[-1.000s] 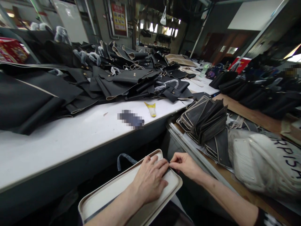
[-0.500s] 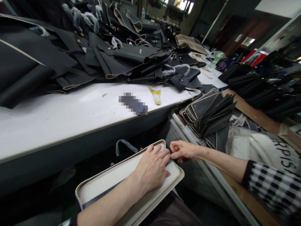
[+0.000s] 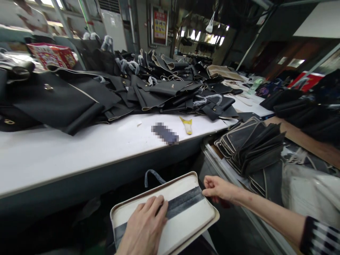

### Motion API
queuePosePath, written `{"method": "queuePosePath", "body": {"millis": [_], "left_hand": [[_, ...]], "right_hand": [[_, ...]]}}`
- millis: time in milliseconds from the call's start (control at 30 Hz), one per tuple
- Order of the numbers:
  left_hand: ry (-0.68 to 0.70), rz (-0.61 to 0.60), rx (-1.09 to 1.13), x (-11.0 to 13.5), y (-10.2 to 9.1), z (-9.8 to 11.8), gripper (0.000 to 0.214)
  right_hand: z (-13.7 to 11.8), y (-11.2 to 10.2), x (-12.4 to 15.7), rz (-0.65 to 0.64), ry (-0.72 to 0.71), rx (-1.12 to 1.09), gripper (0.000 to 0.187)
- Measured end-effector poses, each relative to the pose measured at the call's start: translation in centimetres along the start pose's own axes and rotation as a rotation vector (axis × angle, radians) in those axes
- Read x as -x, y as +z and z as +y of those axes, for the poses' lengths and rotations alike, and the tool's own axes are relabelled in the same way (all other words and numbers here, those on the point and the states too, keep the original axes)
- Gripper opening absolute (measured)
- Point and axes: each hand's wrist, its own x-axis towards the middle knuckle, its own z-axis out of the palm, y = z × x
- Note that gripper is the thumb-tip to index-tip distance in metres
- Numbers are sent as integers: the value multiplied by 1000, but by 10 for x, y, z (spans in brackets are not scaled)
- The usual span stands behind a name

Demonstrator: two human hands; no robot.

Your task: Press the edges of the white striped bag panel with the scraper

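Note:
A shallow bag piece [image 3: 183,226] with a cream rectangular panel and raised, rounded edges lies tilted over my lap. Lengthwise across its middle runs a dark strip [image 3: 184,202]. My left hand [image 3: 148,219] rests on the near left part of the panel, fingers stretched out and partly over the strip. At the right edge, my right hand [image 3: 216,189] is closed, thumb and fingers pinched on the end of the dark strip. A handle in clear wrapping [image 3: 154,174] sticks up behind the piece.
Black bag pieces [image 3: 164,88] are heaped on the white table [image 3: 79,148] ahead. A yellow-and-white tool [image 3: 187,125] and a blurred dark object [image 3: 165,134] lie near its edge. Stacked dark panels [image 3: 252,145] stand at right. A person [image 3: 33,19] is at far left.
My left hand has slid left along the panel, uncovering the dark strip's right part. My right hand stays at the right edge. The view has tilted up, showing more of the room.

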Motion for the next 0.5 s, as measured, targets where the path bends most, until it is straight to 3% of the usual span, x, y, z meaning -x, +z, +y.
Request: {"method": "queuePosePath", "body": {"millis": [133, 200, 267, 333, 400, 500], "left_hand": [[-15, 30, -34, 4, 11, -4, 52], [-20, 21, -19, 1, 8, 1, 49], [-23, 21, -30, -2, 3, 7, 44], [-24, 31, -75, -5, 1, 13, 44], [-33, 32, -134, -9, 2, 17, 46], [-10, 24, -195, -18, 6, 20, 43]], "right_hand": [[-3, 10, 10, 215, -156, 138, 20], [-13, 26, 18, 389, -350, 294, 11], [-23, 49, 26, 480, -591, 483, 11], [-31, 73, 31, 415, -753, 650, 17], [-36, 89, 35, 314, -779, 762, 20], [-42, 84, 34, 232, -744, 660, 24]]}}
